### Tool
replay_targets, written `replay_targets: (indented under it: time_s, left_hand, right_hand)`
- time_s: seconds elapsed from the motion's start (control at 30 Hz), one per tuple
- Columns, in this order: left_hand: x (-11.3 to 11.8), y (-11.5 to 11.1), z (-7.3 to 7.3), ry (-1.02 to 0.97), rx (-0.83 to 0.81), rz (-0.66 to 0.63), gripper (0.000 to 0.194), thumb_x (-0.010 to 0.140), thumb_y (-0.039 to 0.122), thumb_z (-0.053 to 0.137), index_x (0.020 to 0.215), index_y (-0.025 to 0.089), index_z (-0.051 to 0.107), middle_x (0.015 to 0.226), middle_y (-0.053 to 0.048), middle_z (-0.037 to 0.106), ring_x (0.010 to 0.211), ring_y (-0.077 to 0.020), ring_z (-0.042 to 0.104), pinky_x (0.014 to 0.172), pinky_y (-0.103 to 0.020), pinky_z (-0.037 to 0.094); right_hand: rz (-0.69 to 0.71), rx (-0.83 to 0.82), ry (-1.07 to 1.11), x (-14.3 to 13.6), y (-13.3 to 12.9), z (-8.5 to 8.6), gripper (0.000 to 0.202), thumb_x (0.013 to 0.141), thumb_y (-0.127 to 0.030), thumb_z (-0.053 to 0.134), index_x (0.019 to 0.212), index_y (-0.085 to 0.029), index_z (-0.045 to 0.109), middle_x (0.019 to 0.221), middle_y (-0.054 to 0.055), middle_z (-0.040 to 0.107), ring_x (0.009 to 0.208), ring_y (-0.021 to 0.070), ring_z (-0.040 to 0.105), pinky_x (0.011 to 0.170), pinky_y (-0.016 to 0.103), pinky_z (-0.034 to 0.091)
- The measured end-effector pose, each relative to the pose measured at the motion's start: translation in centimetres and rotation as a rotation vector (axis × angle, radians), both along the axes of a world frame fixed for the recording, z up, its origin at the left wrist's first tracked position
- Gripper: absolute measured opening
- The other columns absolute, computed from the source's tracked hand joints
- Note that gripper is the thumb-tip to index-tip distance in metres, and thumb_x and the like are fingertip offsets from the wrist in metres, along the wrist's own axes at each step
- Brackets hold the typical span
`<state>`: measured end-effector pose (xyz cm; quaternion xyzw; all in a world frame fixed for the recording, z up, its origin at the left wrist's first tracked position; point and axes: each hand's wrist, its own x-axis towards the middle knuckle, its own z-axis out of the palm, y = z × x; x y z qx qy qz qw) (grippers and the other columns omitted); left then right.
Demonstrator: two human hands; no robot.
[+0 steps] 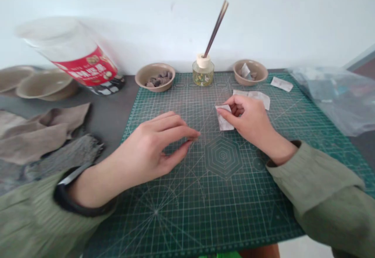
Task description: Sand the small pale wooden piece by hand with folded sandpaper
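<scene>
My right hand [250, 115] pinches a small white paper packet [225, 119] between thumb and fingers, just above the green cutting mat [181, 219]. My left hand [159, 142] is over the mat to the left, thumb and fingertips brought together in a pinch. Whether anything tiny is between those fingertips I cannot make out. Behind my right hand lie more white paper pieces [260, 97], partly hidden by it. Another white packet [281, 84] rests flat at the mat's far right.
Along the wall stand a bowl of dark pieces [146, 72], a reed diffuser [203, 71], a bowl with paper bits [236, 77] and a large tub [84, 66]. Empty bowls [48, 88] and grey-brown cloths [43, 133] sit left; a clear plastic bag [336, 94] lies right.
</scene>
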<state>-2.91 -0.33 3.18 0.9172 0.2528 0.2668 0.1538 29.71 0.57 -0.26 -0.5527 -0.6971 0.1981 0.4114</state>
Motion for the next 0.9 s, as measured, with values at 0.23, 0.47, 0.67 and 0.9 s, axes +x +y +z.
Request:
replay_targets:
  time_s: [0.23, 0.47, 0.67, 0.9]
  left_hand:
    - [-0.6, 1.8, 3.7, 0.454, 0.157, -0.137, 0.028, 0.123, 0.018, 0.072, 0.134, 0.029, 0.096, 0.121, -0.014, 0.092, 0.123, -0.0389, 0.086, 0.118, -0.059, 0.076]
    - [1.1, 2.7, 3.1, 0.327, 0.017, -0.176, 0.024, 0.121, 0.016, 0.073, 0.116, 0.027, 0.094, 0.119, -0.012, 0.091, 0.117, -0.0327, 0.087, 0.111, -0.045, 0.074]
    - [1.7, 2.1, 2.0, -0.145, -0.224, 0.058, 0.020, 0.122, 0.026, 0.083, 0.134, 0.023, 0.098, 0.117, -0.011, 0.092, 0.100, -0.0248, 0.085, 0.093, -0.038, 0.071]
    - [2.9, -0.7, -1.3, -0.619, -0.740, 0.110, 0.045, 0.111, 0.061, 0.108, 0.116, 0.021, 0.088, 0.117, -0.012, 0.102, 0.105, -0.0296, 0.101, 0.099, -0.043, 0.086]
  right_hand:
    - [-0.006, 0.037, -0.012, 0.4, 0.3, -0.3, 0.017, 0.108, -0.037, 0.092, 0.099, -0.023, 0.086, 0.082, 0.002, 0.081, 0.074, 0.0217, 0.065, 0.075, 0.038, 0.048]
    - [0.051, 0.040, -0.069, 0.5, 0.6, -0.8, 0.017, 0.110, -0.033, 0.089, 0.096, -0.023, 0.084, 0.082, 0.002, 0.079, 0.075, 0.0222, 0.064, 0.079, 0.040, 0.051]
    - [0.097, 0.156, -0.085, 0.2, -0.5, 0.3, 0.040, 0.115, -0.049, 0.088, 0.144, -0.022, 0.088, 0.146, 0.020, 0.090, 0.136, 0.0427, 0.081, 0.118, 0.059, 0.064]
    - [0.314, 0.494, -0.054, -2.3, -3.8, 2.9, 0.024, 0.122, -0.020, 0.077, 0.145, -0.025, 0.083, 0.138, 0.015, 0.094, 0.130, 0.0342, 0.090, 0.116, 0.052, 0.074]
